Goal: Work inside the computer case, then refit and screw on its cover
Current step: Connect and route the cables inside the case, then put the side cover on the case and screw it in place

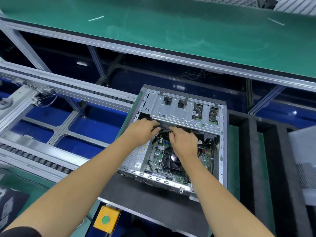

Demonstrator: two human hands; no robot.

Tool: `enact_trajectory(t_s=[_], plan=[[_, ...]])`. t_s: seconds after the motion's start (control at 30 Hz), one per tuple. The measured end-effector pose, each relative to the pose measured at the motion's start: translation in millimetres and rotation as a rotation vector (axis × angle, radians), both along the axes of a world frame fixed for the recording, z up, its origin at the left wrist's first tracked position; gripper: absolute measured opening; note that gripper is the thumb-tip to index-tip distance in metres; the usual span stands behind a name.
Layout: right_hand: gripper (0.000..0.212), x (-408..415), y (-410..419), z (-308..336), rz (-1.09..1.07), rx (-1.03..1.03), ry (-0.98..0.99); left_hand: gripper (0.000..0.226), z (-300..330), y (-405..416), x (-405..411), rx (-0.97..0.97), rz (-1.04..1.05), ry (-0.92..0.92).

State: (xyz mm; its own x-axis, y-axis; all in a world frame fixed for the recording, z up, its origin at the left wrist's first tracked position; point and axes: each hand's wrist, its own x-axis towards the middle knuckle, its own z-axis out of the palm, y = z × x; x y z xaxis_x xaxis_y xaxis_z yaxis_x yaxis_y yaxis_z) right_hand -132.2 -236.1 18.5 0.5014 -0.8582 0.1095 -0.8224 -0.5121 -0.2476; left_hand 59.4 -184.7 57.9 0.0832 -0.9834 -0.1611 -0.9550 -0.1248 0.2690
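left hand [142, 132], right hand [183, 143]: grasp unclear | drive cage [184, 110] overhangs cables [181, 128]

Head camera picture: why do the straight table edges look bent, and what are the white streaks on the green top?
Head view: a wide-angle lens bows the green bench edges; the white streaks are lamp glare; both forearms stretch large near the frame bottom; the computer case stays fairly sharp.

The computer case [177, 139] lies on its side with the open side facing up, resting on a dark mat [136, 194]. Inside the case, a silver drive cage [181, 110] spans the far end, and the green motherboard [159, 153] with a black cooler fan [172, 161] occupies the near half. The grey cover [306, 161], partly perforated, lies to the right of the case, well apart from it.
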Motion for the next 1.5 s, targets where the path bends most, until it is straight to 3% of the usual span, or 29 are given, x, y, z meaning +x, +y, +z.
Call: enact_trajectory(t_s=[0.13,0.2,0.4,0.47,0.53,0.6,0.67,0.83,1.0,1.1,1.2,1.27,1.33,1.43,1.5], plan=[[0.030,-1,6,10,0.035,-0.051,-0.089,0.042,-6,29,11,-0.213,-0.038,0.027],[0.037,3,16,11,0.059,-0.048,-0.156,0.046,-5,43,16,-0.294,-0.002,-0.004],[0.025,59,50,29,0.279,-0.065,-0.302,0.036,7,102,43,-0.379,0.207,0.101],[0.019,84,64,39,0.303,-0.082,-0.267,0.041,15,120,52,-0.306,0.301,0.180],[0.031,108,78,50,0.332,-0.069,-0.105,0.041,23,137,64,-0.258,0.346,0.225],[0.034,134,99,59,0.390,-0.031,0.001,0.030,30,166,83,-0.264,0.379,0.238],[0.030,159,124,64,0.464,-0.016,-0.018,0.018,34,200,102,-0.272,0.403,0.216],[0.030,237,219,70,0.675,-0.042,0.030,0.014,48,305,160,-0.300,0.542,0.056],[0.032,319,344,89,0.889,0.032,-0.069,0.028,88,438,236,-0.597,0.855,-0.546],[0.035,362,407,107,0.962,0.121,-0.155,0.054,118,531,288,-0.600,1.121,-0.685],[0.045,405,456,129,0.989,0.254,-0.280,0.085,137,596,327,-0.283,1.256,-0.530],[0.050,432,480,145,1.017,0.278,-0.350,0.089,143,617,343,-0.172,1.314,-0.370],[0.052,458,496,161,1.055,0.271,-0.387,0.076,149,633,355,-0.260,1.374,-0.224],[0.054,499,508,190,1.037,0.348,-0.342,0.053,156,659,377,-0.468,1.578,-0.191],[0.055,523,514,206,0.984,0.442,-0.238,0.065,158,676,393,-0.465,1.763,0.030]])
